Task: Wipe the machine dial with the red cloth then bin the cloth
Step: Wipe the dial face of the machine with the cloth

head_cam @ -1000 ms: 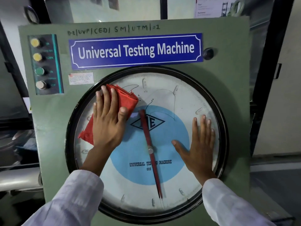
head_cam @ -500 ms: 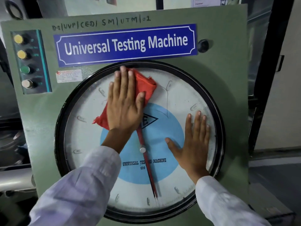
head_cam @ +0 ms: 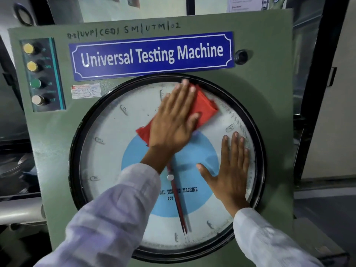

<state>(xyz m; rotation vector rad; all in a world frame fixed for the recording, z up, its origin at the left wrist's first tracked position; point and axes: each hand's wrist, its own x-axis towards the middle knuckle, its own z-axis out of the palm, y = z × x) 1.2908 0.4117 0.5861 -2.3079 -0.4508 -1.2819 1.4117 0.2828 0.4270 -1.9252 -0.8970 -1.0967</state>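
Note:
The large round dial has a black rim, a white face, a blue centre disc and a red pointer hanging downward. My left hand lies flat on the upper part of the glass and presses the red cloth against it. The cloth pokes out to the right of my fingers and to the left below my palm. My right hand rests flat with fingers spread on the right side of the dial, holding nothing. No bin is in view.
The dial sits in a green machine panel under a blue "Universal Testing Machine" sign. A button strip with yellow, green and white buttons is at the upper left. A black knob sits right of the sign.
My left hand has swept the red cloth from the dial's upper left across the top towards the upper right. My right hand has stayed flat on the right side.

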